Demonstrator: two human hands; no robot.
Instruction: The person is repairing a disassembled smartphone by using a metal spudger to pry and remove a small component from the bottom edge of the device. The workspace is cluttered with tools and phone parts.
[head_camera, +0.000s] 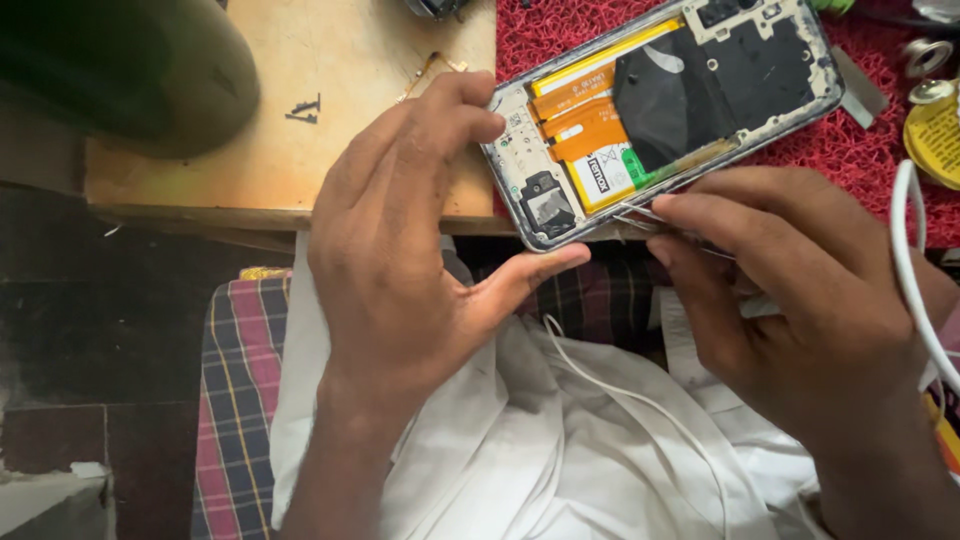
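An opened phone (660, 100) with its back cover off lies tilted over the table edge, showing a yellow-edged battery, orange flex cables and a black shield. My left hand (410, 240) steadies its lower end, fingers on the left side and thumb under the bottom corner. My right hand (790, 290) pinches thin metal tweezers (650, 218), whose tips touch the phone's lower edge near the battery.
The phone rests partly on a red textured mat (870, 150) and a wooden table (300, 120). Small black screws (303, 110) lie on the wood. A white cable (915, 280) loops at the right. A yellow round tin (938, 135) sits far right. My lap holds white cloth and checked fabric.
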